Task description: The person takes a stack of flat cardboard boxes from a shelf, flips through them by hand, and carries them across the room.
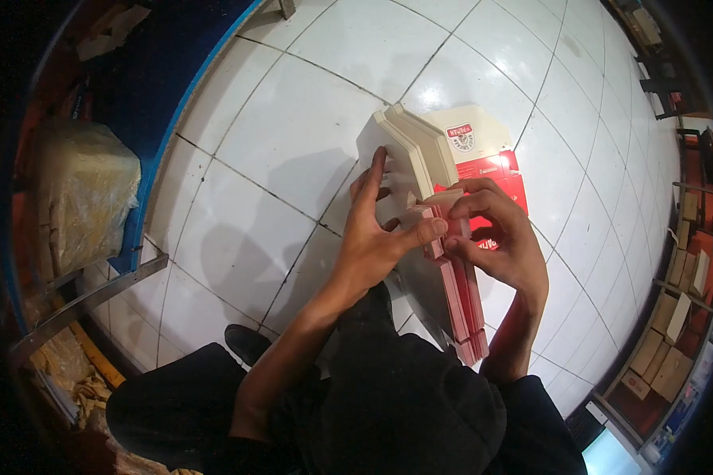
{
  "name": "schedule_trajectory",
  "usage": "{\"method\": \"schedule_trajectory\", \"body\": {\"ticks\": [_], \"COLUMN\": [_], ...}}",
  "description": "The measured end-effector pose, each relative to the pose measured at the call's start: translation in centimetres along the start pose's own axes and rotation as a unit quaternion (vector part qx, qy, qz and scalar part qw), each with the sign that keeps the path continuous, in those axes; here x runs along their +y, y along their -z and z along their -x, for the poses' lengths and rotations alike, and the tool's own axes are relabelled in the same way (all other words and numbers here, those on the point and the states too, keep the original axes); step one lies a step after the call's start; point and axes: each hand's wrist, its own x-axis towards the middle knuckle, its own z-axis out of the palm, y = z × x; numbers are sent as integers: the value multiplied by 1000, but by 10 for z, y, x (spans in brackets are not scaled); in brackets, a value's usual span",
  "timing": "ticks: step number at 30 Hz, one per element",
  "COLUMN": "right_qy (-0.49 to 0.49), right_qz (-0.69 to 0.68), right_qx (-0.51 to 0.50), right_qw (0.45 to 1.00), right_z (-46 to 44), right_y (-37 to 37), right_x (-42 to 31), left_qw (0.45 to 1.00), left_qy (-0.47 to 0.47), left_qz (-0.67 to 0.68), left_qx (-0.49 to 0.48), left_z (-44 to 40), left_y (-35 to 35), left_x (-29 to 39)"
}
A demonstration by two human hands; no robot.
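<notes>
A stack of flat cardboard box blanks (410,149), cream and red, stands on edge in front of my body. My left hand (363,245) grips it from the left, fingers spread along the outer face and thumb over the red edges. On the other side, my right hand (505,237) has its thumb and fingers bent in a pinch at the red flaps (449,218) near the middle of the stack. The rightmost blank (491,141) leans outward, showing a round logo and a red printed panel. Its lower part is hidden behind my right hand.
White tiles (293,103) cover the floor. To the left, a blue-edged table (184,99) stands near a plastic-wrapped bundle (95,194). Shelving with several cardboard boxes (664,356) runs along the right. My dark shoe (245,342) rests on the tiles below.
</notes>
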Motion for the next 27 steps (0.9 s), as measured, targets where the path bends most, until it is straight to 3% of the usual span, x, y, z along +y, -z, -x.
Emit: {"method": "schedule_trajectory", "body": {"ticks": [27], "right_qy": [4], "right_qz": [7], "right_qx": [5], "right_qw": [1000], "right_z": [-1], "right_y": [3], "right_x": [-2], "left_qw": [1000], "left_qy": [2], "left_qz": [-13], "left_qx": [-8], "left_z": [1], "left_y": [2], "left_x": [-1]}}
